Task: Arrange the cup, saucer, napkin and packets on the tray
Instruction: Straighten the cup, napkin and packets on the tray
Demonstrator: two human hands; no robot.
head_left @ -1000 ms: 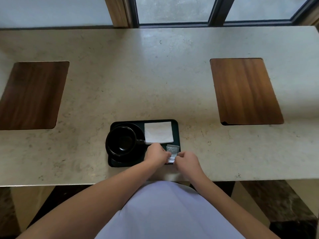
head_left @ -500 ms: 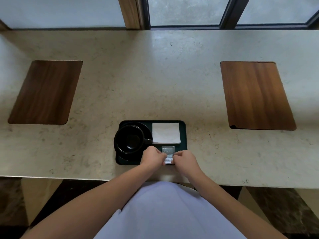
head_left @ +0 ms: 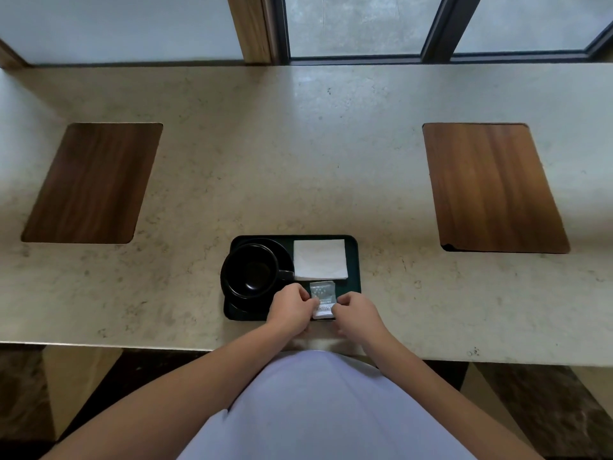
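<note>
Packets point(head_left: 322, 299): on the tray's near right corner, below the napkin point(head_left: 320, 259); left hand point(head_left: 292, 308) and right hand point(head_left: 356, 312) each pinch an edge. Black cup point(head_left: 250, 275) on saucer point(head_left: 262, 244), tray point(head_left: 353, 260) left side. Risk: a nudge could push the packets over the tray's near rim onto the table point(head_left: 298, 161).

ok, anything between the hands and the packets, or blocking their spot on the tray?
Nothing visible. The left hand and right hand already pinch the packets from either side, on the tray just below the napkin, right of the cup.
</note>
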